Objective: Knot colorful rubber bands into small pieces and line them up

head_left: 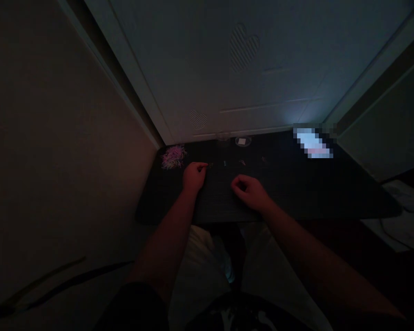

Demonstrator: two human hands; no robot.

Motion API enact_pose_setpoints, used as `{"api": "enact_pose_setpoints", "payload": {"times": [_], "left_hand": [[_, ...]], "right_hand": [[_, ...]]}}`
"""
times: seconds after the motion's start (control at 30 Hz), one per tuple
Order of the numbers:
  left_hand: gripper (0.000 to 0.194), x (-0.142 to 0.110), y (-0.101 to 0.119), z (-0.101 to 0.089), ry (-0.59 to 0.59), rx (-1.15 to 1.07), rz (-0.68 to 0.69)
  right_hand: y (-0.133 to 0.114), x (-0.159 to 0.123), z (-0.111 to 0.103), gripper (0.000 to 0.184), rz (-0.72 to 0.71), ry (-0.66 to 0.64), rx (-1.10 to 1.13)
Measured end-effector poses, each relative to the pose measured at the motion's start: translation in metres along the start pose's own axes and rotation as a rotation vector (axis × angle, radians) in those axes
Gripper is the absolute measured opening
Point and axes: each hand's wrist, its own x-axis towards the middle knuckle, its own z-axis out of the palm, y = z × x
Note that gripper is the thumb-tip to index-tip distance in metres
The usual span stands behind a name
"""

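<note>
My left hand (194,177) rests on the dark table (214,202), thumb and forefinger pinched together beside a tiny dark bit (210,164). Whatever may be between those fingertips is too small and dim to name. To its right, my right hand (249,191) is closed in a loose curl, thumb against fingers; anything in it cannot be made out. Beyond the hands lie a small bluish piece (225,163), a pinkish thin piece (242,162) and a faint thin piece (264,159), spaced in a row. Left of my left hand sits a pile of thin multicoloured strands (173,157).
Along the table's back are a clear cup (223,138) and a clear round dish (243,141) with a white square. A bright pixelated screen (313,143) glows at the back right. A white panel with hearts (193,69) rises behind; a wall (55,138) stands left.
</note>
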Motion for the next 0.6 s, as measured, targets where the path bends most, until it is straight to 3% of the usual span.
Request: {"api": "enact_pose_setpoints", "payload": {"times": [0.17, 0.27, 0.43, 0.6], "left_hand": [[0.021, 0.001, -0.004, 0.0, 0.094, -0.084, -0.1], [0.02, 0.001, -0.005, 0.003, 0.082, -0.123, -0.118], [0.017, -0.003, -0.001, 0.006, -0.005, -0.068, -0.05], [0.026, -0.011, 0.002, 0.0, -0.032, -0.022, 0.033]], "right_hand": [[0.002, 0.001, 0.0, 0.008, -0.003, 0.002, 0.011], [0.005, 0.003, 0.001, 0.008, 0.01, 0.003, 0.028], [0.006, 0.003, 0.002, 0.008, 0.019, 0.003, 0.042], [0.004, 0.002, 0.002, 0.008, 0.044, 0.013, 0.03]]}}
